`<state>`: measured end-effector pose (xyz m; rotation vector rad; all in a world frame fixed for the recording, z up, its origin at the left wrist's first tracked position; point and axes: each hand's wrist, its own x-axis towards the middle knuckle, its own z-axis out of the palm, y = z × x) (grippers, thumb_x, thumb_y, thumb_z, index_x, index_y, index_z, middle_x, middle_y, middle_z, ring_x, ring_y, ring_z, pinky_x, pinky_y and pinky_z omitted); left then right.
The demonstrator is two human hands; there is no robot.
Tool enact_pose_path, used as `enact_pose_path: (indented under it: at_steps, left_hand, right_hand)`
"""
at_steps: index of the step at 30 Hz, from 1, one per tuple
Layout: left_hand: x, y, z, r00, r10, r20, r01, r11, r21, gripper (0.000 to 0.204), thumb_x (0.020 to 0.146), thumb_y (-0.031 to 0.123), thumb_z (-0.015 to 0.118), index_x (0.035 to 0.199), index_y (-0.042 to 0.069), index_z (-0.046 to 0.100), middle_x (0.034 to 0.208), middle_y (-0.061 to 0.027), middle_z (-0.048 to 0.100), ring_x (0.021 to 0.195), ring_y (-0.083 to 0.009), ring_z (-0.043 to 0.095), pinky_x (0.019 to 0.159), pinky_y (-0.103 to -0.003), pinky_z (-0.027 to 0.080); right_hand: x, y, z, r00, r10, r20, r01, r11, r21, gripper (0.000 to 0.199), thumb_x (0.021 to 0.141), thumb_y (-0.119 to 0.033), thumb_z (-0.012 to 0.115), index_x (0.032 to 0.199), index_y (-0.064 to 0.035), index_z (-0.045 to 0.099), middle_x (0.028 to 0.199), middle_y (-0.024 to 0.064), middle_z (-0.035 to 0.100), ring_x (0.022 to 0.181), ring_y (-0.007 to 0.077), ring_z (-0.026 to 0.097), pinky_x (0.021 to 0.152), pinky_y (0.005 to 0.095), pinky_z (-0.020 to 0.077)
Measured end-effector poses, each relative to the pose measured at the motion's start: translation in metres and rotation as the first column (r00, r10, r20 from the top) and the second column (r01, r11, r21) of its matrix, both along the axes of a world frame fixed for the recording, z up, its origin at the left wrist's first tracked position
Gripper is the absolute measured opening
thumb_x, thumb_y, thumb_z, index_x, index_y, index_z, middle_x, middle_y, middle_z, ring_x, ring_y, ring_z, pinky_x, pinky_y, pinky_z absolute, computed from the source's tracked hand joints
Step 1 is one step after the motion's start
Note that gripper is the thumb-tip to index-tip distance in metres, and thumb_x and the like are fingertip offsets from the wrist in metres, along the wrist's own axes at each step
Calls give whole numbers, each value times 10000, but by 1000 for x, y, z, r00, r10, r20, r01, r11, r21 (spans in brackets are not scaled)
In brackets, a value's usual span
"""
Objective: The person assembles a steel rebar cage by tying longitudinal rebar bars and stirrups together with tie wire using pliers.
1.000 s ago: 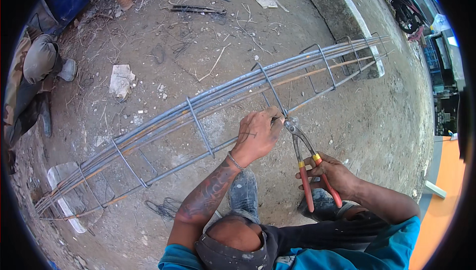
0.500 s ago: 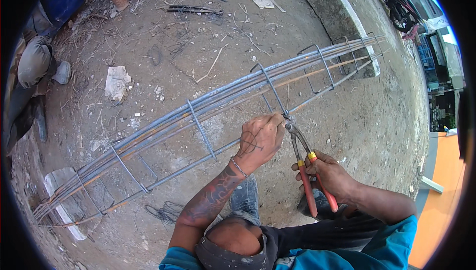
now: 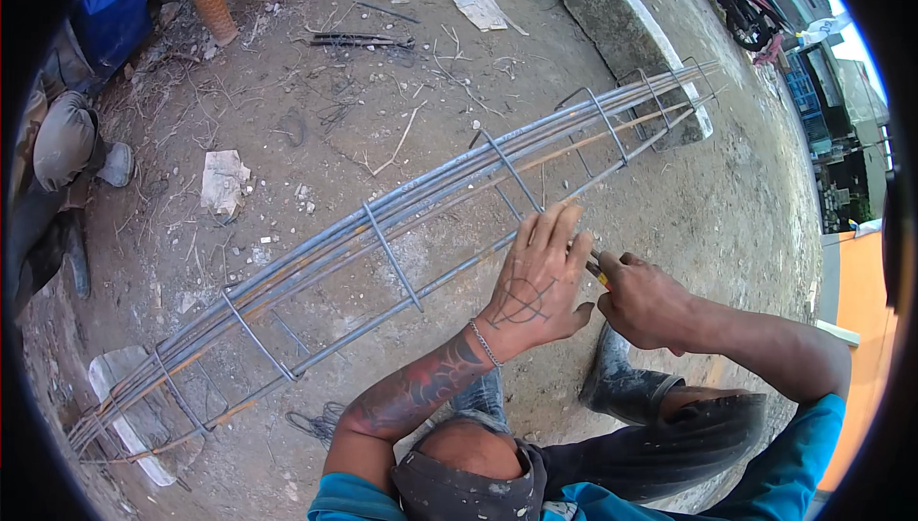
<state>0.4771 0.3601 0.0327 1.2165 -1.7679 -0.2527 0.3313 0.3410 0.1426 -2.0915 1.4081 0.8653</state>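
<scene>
A long rebar cage point(image 3: 449, 280) of several steel bars with bent square stirrups point(image 3: 388, 251) stretches from lower left to upper right before me. My left hand point(image 3: 540, 282) lies over the near bar close to a middle stirrup, its fingers stretched out and the thumb apart. The tie point beneath the fingers is hidden. Right beside it, my right hand point(image 3: 655, 306) is wrapped round the pincers point(image 3: 600, 272). Only a bit of their metal and a yellow band show; their jaws are hidden behind my left fingers.
A stone block point(image 3: 636, 43) bears the cage's far right end; another block point(image 3: 143, 435) bears its lower left end. Tie wire point(image 3: 316, 423) lies coiled near my left arm. A second tool point(image 3: 359, 40) lies on the dirt beyond. Another person's leg point(image 3: 72, 153) is at the left.
My left fingers have gone from a pinch at the tie point to stretched out over the bar. The right hand has risen and turned the pincers, closing more fully round the handles.
</scene>
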Motion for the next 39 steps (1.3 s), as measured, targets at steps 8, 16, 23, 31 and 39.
enact_pose_path:
  at_steps: [8, 16, 23, 31, 39]
  left_hand:
    - [-38, -40, -13, 811, -582, -54, 554, 736, 390, 519, 639, 202, 730, 1115, 61, 582, 897, -159, 662, 844, -328, 664, 713, -423, 519]
    - [-45, -24, -62, 909, -416, 19, 404, 870, -283, 161, 721, 223, 662, 712, 114, 545, 685, -3, 554, 656, -175, 590, 593, -322, 454]
    - [-2, -15, -18, 922, -385, 48, 384, 923, 30, 661, 730, 251, 687, 1290, 27, 417, 1288, -190, 439, 1313, -344, 354, 1089, -474, 291]
    - [18, -57, -50, 899, 273, 342, -372, 889, 267, 795, 830, 367, 648, 1351, -143, 331, 1415, -282, 341, 1354, -418, 281, 1136, -500, 189]
    - [20, -56, -54, 908, 292, 301, -365, 904, 223, 795, 812, 353, 674, 1363, -112, 340, 1411, -275, 348, 1346, -387, 306, 1126, -504, 197]
  right_hand:
    - [-7, 15, -8, 1000, -28, 0, 28, 997, -68, 386, 858, -192, 536, 1088, 95, 418, 1021, 356, 531, 945, 469, 581, 853, 510, 473]
    - [-61, 30, -39, 133, -991, 31, 426, 85, 901, 399, 904, -223, 625, 1148, 12, 414, 933, 171, 613, 817, 252, 655, 764, 395, 541]
    - [-41, 3, -4, 548, -836, 21, 629, 429, 648, 279, 934, -196, 520, 788, 40, 548, 654, 102, 577, 499, 171, 582, 399, 327, 457]
    - [-42, -20, 16, 993, 104, 63, -106, 994, 26, 249, 889, -152, 527, 817, 83, 569, 708, 252, 625, 674, 384, 652, 629, 444, 520]
    - [-81, -43, -33, 980, 146, -138, -171, 966, -192, 227, 883, -165, 529, 1062, -26, 528, 804, 194, 646, 754, 366, 656, 699, 481, 523]
